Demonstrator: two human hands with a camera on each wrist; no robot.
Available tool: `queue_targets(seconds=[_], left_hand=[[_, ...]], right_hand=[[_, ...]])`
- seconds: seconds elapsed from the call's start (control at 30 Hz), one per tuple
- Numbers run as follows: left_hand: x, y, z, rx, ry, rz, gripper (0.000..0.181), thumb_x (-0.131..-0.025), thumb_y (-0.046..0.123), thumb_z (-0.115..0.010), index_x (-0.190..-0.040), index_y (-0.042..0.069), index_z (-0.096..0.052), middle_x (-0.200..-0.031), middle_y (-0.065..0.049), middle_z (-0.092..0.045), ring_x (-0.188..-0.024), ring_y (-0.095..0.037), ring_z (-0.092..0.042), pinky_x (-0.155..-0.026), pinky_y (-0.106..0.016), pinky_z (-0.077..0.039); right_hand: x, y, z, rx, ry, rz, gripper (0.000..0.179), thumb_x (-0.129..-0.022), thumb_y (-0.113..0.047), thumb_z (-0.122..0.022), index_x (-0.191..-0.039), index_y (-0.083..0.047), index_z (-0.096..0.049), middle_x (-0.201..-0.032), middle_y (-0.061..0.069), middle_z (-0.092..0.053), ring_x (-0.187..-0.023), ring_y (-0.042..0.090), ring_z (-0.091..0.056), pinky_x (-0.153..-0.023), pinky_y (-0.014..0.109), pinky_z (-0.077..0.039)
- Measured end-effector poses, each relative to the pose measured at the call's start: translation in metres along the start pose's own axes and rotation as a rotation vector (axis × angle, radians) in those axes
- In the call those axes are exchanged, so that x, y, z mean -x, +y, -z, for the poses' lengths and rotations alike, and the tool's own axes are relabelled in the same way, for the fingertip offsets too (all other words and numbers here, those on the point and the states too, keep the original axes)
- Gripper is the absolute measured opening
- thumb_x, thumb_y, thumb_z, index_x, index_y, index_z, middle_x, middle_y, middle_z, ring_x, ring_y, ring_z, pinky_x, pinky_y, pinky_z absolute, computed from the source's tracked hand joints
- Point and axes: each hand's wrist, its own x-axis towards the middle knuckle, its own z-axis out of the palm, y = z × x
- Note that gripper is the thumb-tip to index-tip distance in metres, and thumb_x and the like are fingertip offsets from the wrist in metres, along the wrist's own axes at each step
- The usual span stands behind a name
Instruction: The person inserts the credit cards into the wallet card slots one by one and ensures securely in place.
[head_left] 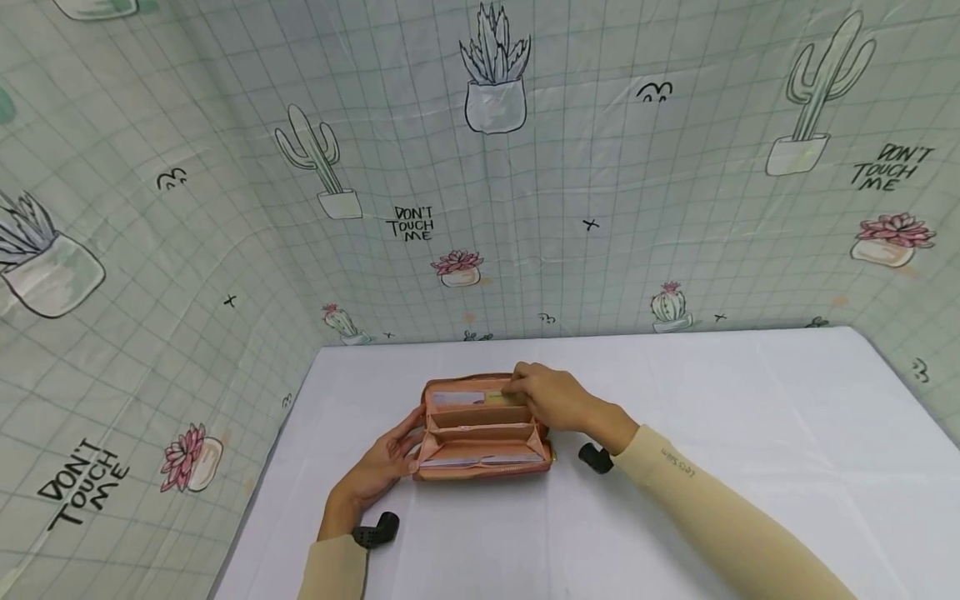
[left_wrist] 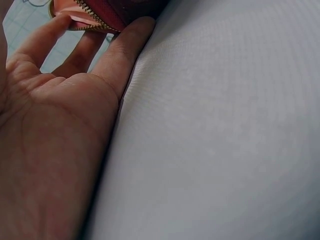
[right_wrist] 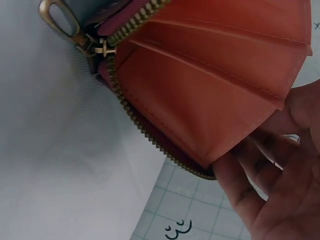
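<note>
An orange-lined zip wallet [head_left: 483, 432] lies spread on the white table, its pleated compartments facing up. My left hand [head_left: 386, 462] holds its left end, with fingertips against the lining and zip edge in the left wrist view [left_wrist: 75, 90]. At the far right corner, my right hand [head_left: 555, 398] has its fingers curled down at the upper card pocket. Its fingertips pinch the right end of a yellowish card [head_left: 497, 398]. A pale card [head_left: 457, 398] sits beside that one. In the right wrist view, fingers [right_wrist: 235, 187] reach behind the orange gusset [right_wrist: 185, 110], which hides their tips.
Whitish papers or cards [head_left: 480, 461] show in the near compartment. A brass clasp [right_wrist: 62, 20] hangs at the zip's end. Black wrist cameras [head_left: 596, 457] sit by both wrists. Behind the white table [head_left: 712, 400] rises a cactus-print cloth [head_left: 555, 167].
</note>
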Motion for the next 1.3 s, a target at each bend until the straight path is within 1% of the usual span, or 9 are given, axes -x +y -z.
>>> queue_targets(seconds=[0.3, 0.43, 0.53, 0.6, 0.7, 0.83, 0.97, 1.17, 1.3], left_hand=[[0.000, 0.003, -0.003, 0.005, 0.010, 0.004, 0.104, -0.098, 0.021, -0.079, -0.169, 0.000, -0.006, -0.162, -0.005, -0.033, -0.138, -0.002, -0.049, -0.106, -0.023, -0.048], [0.000, 0.003, -0.003, 0.017, 0.003, -0.009, 0.102, -0.099, 0.019, -0.077, -0.169, 0.001, -0.006, -0.160, -0.001, -0.033, -0.139, -0.002, -0.049, -0.099, -0.023, -0.052], [0.000, 0.003, -0.003, 0.016, 0.006, -0.008, 0.102, -0.099, 0.018, -0.077, -0.169, 0.001, -0.006, -0.161, -0.001, -0.033, -0.139, -0.001, -0.049, -0.098, -0.023, -0.052], [0.000, 0.002, -0.004, 0.014, 0.010, -0.005, 0.103, -0.098, 0.019, -0.078, -0.169, 0.001, -0.006, -0.161, -0.003, -0.032, -0.139, -0.001, -0.049, -0.098, -0.023, -0.052], [0.000, 0.002, -0.004, 0.009, 0.006, -0.008, 0.103, -0.098, 0.020, -0.078, -0.169, 0.001, -0.006, -0.162, -0.003, -0.032, -0.139, -0.001, -0.048, -0.101, -0.022, -0.050], [0.001, 0.003, -0.003, 0.009, -0.009, -0.011, 0.102, -0.099, 0.018, -0.077, -0.169, 0.000, -0.004, -0.160, -0.002, -0.033, -0.139, -0.002, -0.048, -0.100, -0.023, -0.051], [0.001, 0.003, -0.002, -0.001, -0.014, -0.006, 0.103, -0.099, 0.019, -0.077, -0.169, 0.001, -0.003, -0.160, 0.000, -0.033, -0.140, 0.000, -0.047, -0.105, -0.023, -0.048], [0.001, 0.003, -0.001, -0.009, -0.006, -0.001, 0.102, -0.099, 0.018, -0.077, -0.169, 0.002, -0.004, -0.163, -0.006, -0.030, -0.140, 0.000, -0.047, -0.109, -0.023, -0.045], [0.001, 0.003, -0.002, -0.006, -0.010, -0.005, 0.103, -0.099, 0.017, -0.077, -0.169, 0.001, -0.004, -0.163, -0.004, -0.030, -0.140, 0.000, -0.047, -0.103, -0.023, -0.049]], right_hand=[[-0.006, -0.001, 0.008, -0.079, -0.087, -0.042, 0.029, -0.108, -0.002, -0.053, -0.123, 0.000, -0.078, -0.107, 0.007, -0.064, -0.092, 0.016, -0.062, -0.067, 0.025, -0.048], [-0.005, -0.002, 0.010, -0.081, -0.094, -0.035, 0.030, -0.108, -0.002, -0.052, -0.124, 0.001, -0.077, -0.104, 0.006, -0.063, -0.089, 0.013, -0.057, -0.068, 0.025, -0.045], [-0.005, -0.002, 0.010, -0.076, -0.085, -0.022, 0.030, -0.108, -0.002, -0.052, -0.125, 0.002, -0.077, -0.097, 0.005, -0.059, -0.082, 0.011, -0.049, -0.065, 0.024, -0.040], [-0.003, -0.001, 0.008, -0.075, -0.070, -0.018, 0.030, -0.108, -0.002, -0.052, -0.126, 0.002, -0.076, -0.094, 0.004, -0.057, -0.079, 0.011, -0.045, -0.064, 0.024, -0.037], [0.000, 0.002, 0.004, -0.096, -0.032, -0.026, 0.031, -0.108, -0.003, -0.052, -0.130, 0.001, -0.074, -0.095, 0.003, -0.060, -0.079, 0.011, -0.047, -0.067, 0.025, -0.040], [0.010, 0.008, 0.002, -0.240, 0.023, -0.057, 0.031, -0.107, -0.003, -0.055, -0.133, -0.001, -0.070, -0.113, 0.006, -0.070, -0.095, 0.014, -0.062, -0.082, 0.033, -0.052], [0.024, 0.013, 0.007, -0.374, 0.079, -0.040, 0.030, -0.104, 0.000, -0.061, -0.133, 0.001, -0.068, -0.123, 0.012, -0.071, -0.110, 0.025, -0.067, -0.095, 0.044, -0.055], [0.046, 0.022, 0.013, -0.401, 0.170, -0.039, 0.029, -0.102, 0.003, -0.064, -0.130, 0.000, -0.069, -0.124, 0.013, -0.071, -0.113, 0.032, -0.068, -0.096, 0.049, -0.056], [0.069, 0.031, 0.013, -0.416, 0.210, -0.070, 0.027, -0.102, 0.003, -0.063, -0.129, 0.001, -0.069, -0.124, 0.018, -0.071, -0.113, 0.035, -0.068, -0.096, 0.048, -0.056]])
